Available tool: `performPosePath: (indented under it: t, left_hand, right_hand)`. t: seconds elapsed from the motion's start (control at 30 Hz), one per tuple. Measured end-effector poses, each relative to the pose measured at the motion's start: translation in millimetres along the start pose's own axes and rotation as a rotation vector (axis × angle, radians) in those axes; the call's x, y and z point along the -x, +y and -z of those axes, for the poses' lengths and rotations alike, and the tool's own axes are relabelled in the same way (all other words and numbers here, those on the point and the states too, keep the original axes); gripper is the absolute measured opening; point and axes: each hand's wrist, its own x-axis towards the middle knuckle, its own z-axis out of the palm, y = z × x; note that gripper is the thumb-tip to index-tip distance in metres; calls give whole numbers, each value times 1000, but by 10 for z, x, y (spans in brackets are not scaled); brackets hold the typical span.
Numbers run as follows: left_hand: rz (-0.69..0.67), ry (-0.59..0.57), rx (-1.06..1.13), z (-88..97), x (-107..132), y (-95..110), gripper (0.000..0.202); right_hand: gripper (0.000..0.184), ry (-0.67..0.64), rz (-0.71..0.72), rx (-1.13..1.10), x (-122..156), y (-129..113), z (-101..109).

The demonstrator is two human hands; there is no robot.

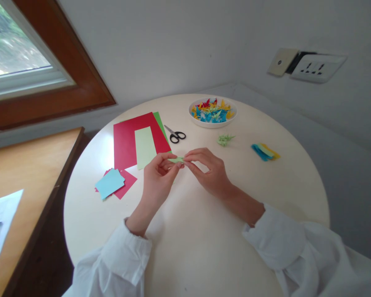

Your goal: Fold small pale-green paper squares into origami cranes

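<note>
Between my two hands is a small folded piece of light green paper [178, 159], held just above the round table. My left hand [160, 173] pinches its left end between thumb and fingers. At its right end, the thumb and index finger of my right hand [208, 169] are closed on it. Much of the folded paper is hidden by my fingertips. A pale green paper strip [144, 144] lies on a red sheet [123, 144] just beyond my left hand. Black-handled scissors [176, 135] rest past my fingers, blades pointing up and left.
A white dish [212, 123] of colourful folded paper pieces stands at the back. Nearer lie a pale green folded cluster [225, 140] and a blue-and-yellow strip stack [265, 152]. Light blue cards [110, 183] lie at left. A wooden desk [31, 165] adjoins the round table [198, 255].
</note>
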Motion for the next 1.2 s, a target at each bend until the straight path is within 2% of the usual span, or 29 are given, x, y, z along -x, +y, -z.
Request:
performPosePath:
  t: [0.3,0.87,1.1,1.2]
  left_hand:
    - [-87,4,-111,-4,12,-16,14]
    - [-164,-9,-140,-29,24,-72,17]
    - [-208,-21,-142,-48,37,-82,12]
    - [-206,-18,-153,-52,36,-84,9]
  right_hand:
    - [8,-4,-13,-6,5,-19,-9]
    - [8,-8,21,63,21,-28,-19]
    - [8,-48,-27,57,26,-40,-29]
    - [8,-71,-91,15,32,-59,-29]
